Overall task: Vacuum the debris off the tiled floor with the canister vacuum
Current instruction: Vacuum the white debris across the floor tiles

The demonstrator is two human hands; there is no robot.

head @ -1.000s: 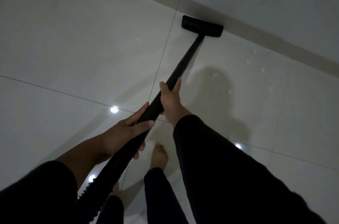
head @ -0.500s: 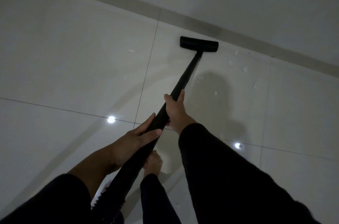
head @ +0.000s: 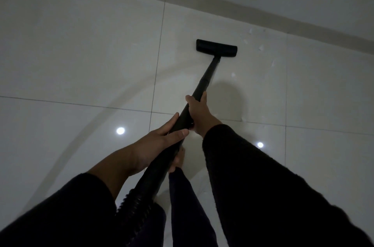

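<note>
Two hands grip one black vacuum wand (head: 204,83), seen from above in dim light; nearest the camera, the ribbed hose (head: 137,204) runs down between two dark sleeves, just in front of a dark trouser leg (head: 186,206) and a bare foot (head: 179,158) on the tile; the left hand (head: 155,145) wraps the thick lower end of the wand, thumb laid along the top and fingers curled under it; just beyond, almost touching it, the right hand (head: 199,114) is closed round the wand from the right side, thumb and fingers clasping the tube; from there the wand slopes away and down to the flat black floor head (head: 216,48), which rests on the pale glossy tiled floor (head: 81,44), right of a grout line and near the baseboard (head: 283,22); small pale scraps of debris (head: 261,47) lie scattered on the tile to the right of the head, apart from it, some close to the baseboard; round ceiling-light reflections (head: 120,130) dot the floor.
</note>
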